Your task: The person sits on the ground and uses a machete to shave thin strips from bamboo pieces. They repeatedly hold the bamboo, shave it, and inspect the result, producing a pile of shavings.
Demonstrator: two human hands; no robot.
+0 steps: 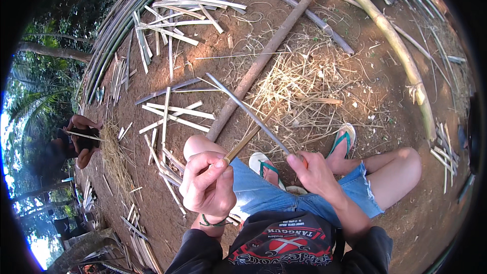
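My left hand (208,185) is closed, with thumb and fingertips pinching the near end of a thin bamboo strip (241,144). The strip slants away to the right, over the ground between my legs. In my right hand (318,175) is a long, narrow-bladed knife (237,102); a bit of its orange handle shows by the thumb. Its blade points up and left and crosses the strip ahead of my hands. Whether blade and strip touch there, I cannot tell.
A long brown pole (264,63) lies ahead of my legs, beside a heap of shavings (299,83). Split bamboo pieces (195,2) are scattered to the left. A curved yellowish bamboo pole (395,40) lies at the right. Another person (78,139) sits at the far left.
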